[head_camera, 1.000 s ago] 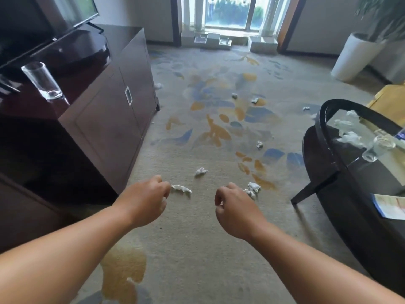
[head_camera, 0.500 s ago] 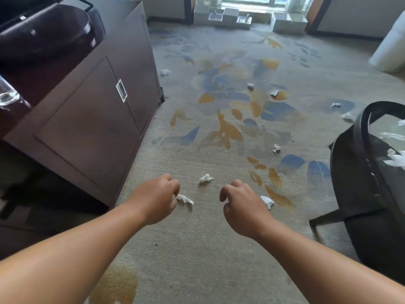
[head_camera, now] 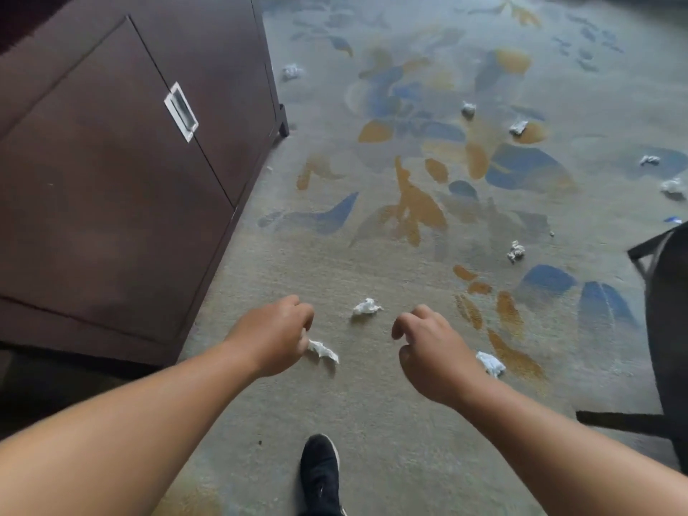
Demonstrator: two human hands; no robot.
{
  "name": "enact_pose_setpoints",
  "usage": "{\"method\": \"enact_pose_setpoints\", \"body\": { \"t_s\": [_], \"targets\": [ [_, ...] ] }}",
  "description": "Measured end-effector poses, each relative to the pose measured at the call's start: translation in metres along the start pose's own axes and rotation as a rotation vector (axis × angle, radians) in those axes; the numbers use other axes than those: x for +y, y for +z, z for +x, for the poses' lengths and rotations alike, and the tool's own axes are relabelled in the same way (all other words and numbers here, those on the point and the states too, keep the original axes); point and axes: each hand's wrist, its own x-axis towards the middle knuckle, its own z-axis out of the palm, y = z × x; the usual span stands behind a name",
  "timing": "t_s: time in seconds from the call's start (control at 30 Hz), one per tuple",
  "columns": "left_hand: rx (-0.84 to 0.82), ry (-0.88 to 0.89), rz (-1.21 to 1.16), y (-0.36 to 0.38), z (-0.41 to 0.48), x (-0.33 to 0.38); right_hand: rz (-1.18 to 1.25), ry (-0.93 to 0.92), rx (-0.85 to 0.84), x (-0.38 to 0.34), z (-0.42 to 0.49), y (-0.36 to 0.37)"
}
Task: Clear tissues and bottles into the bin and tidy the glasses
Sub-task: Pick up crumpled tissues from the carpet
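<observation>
1. Head view: my left hand [head_camera: 273, 335] hangs over the carpet [head_camera: 372, 422] with its fingers curled in loosely; a crumpled tissue [head_camera: 323, 350] shows right at its right edge, but I cannot tell whether I am pinching it or it only lies on the floor beneath.
2. My right hand [head_camera: 433, 353] hovers to the right of it, fingers bent and slack, holding nothing.
3. A second tissue [head_camera: 366, 306] lies on the carpet between my two hands, a little farther off, touching neither.
4. A third tissue [head_camera: 491, 363] lies just beside my right wrist, partly hidden by it.
5. More tissues are scattered over the far patterned part: one by the cabinet's far corner [head_camera: 292, 71], others far right [head_camera: 468, 109] [head_camera: 518, 127] [head_camera: 649, 160] [head_camera: 673, 186] and one mid right [head_camera: 516, 251].
6. The dark wooden cabinet [head_camera: 111, 199] fills the left side.
7. A dark table [head_camera: 666, 329] edges in at the right.
8. My black shoe [head_camera: 320, 474] stands near, at the bottom.
</observation>
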Motion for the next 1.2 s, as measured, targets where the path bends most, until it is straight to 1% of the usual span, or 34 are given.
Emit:
{"method": "enact_pose_setpoints", "body": {
  "t_s": [0.2, 0.33, 0.5, 0.63, 0.73, 0.83, 1.0, 1.03, 1.07, 1.2],
  "targets": [
    [-0.025, -0.025, 0.063, 0.075, 0.066, -0.038, -0.035, 0.031, -0.006, 0.055, 0.057, 0.073],
    [-0.064, -0.081, 0.039, 0.16, 0.112, -0.051, -0.018, 0.006, -0.019, 0.106, 0.092, 0.142],
    [-0.208, -0.183, 0.076, 0.273, 0.163, -0.065, 0.03, -0.04, -0.042, 0.167, 0.134, 0.23],
    [-0.256, -0.251, 0.086, 0.34, 0.199, -0.086, 0.052, -0.078, -0.022, 0.203, 0.166, 0.281],
    [-0.321, -0.273, 0.118, 0.378, 0.219, -0.099, 0.054, -0.086, -0.004, 0.222, 0.185, 0.306],
    [-0.388, -0.253, 0.118, 0.403, 0.233, -0.105, 0.06, -0.09, -0.008, 0.237, 0.194, 0.318],
    [-0.427, -0.213, 0.182, 0.41, 0.242, -0.109, 0.046, -0.099, -0.009, 0.248, 0.198, 0.317],
    [-0.414, -0.215, 0.183, 0.406, 0.245, -0.107, 0.052, -0.1, -0.003, 0.249, 0.198, 0.315],
    [-0.359, -0.222, 0.155, 0.4, 0.249, -0.104, 0.06, -0.099, 0.007, 0.25, 0.199, 0.311],
    [-0.039, -0.221, -0.054, 0.367, 0.278, -0.076, 0.066, -0.08, 0.055, 0.259, 0.2, 0.298]
  ]
}}
